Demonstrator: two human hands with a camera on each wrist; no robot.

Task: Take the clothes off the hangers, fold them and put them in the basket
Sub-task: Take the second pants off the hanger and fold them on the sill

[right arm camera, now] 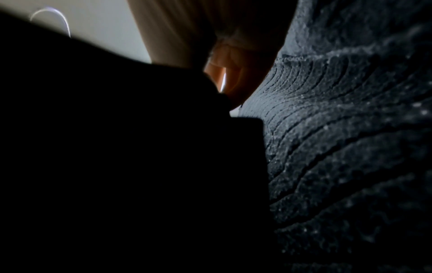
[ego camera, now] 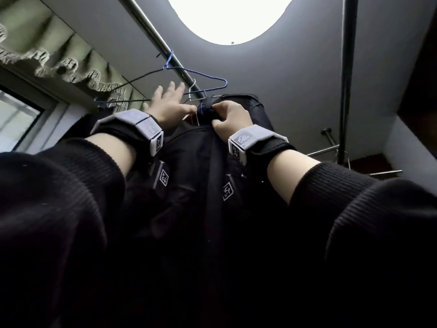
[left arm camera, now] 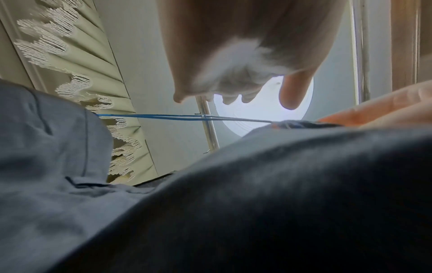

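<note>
Scene: A person reaches up to a rail (ego camera: pixel 151 36) under a round ceiling light (ego camera: pixel 229 17), both arms raised toward a dark garment (ego camera: pixel 201 166) hanging there.
Garment: It hangs from the rail right in front of the person, its top bunched at a hook just under the rail; it is not yet off its hanger.
Right hand: The right hand (ego camera: pixel 233 119) is curled tight on the garment's top edge, seemingly to bear the cloth's weight so the hook can come free.
Left hand: The left hand (ego camera: pixel 166 102) has its fingers spread and straight, gripping nothing, its thumb side against the bunched top by the right hand; it looks set to steady or lift the hook.
Hanger: An empty blue wire hanger (ego camera: pixel 189 76) hangs on the rail just behind the left hand, near enough to snag.
Curtain: A green fringed curtain (ego camera: pixel 59 53) runs along the wall to the left.
Basket: Not in view.
Stage: Early, by the look of it; unhooking comes first, folding after.
</note>
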